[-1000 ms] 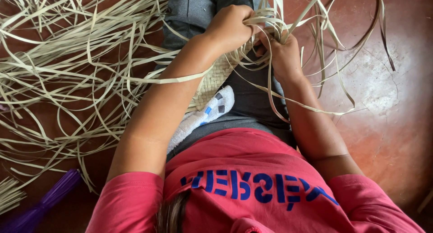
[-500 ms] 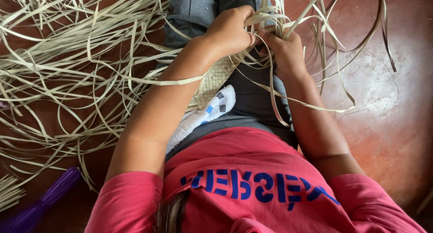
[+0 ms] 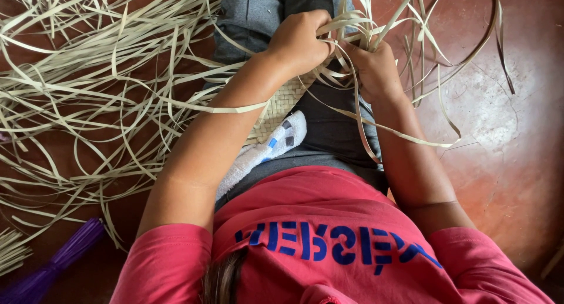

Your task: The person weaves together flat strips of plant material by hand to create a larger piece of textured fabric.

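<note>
Reddish floor [image 3: 499,163], strewn with loose strips [image 3: 88,74]. Left hand [image 3: 299,39] and right hand [image 3: 376,69] both clench pale strips at the woven mat [image 3: 279,107] edge on the lap; the right hand has shifted slightly, tightening the weave.

Woven mat [image 3: 281,107] mostly hidden under forearm; strips [image 3: 88,74] cut off by edges.

We wear a red short-sleeved shirt [image 3: 329,216] with blue lettering at lower centre, and grey trousers [image 3: 258,10] at top centre
</note>
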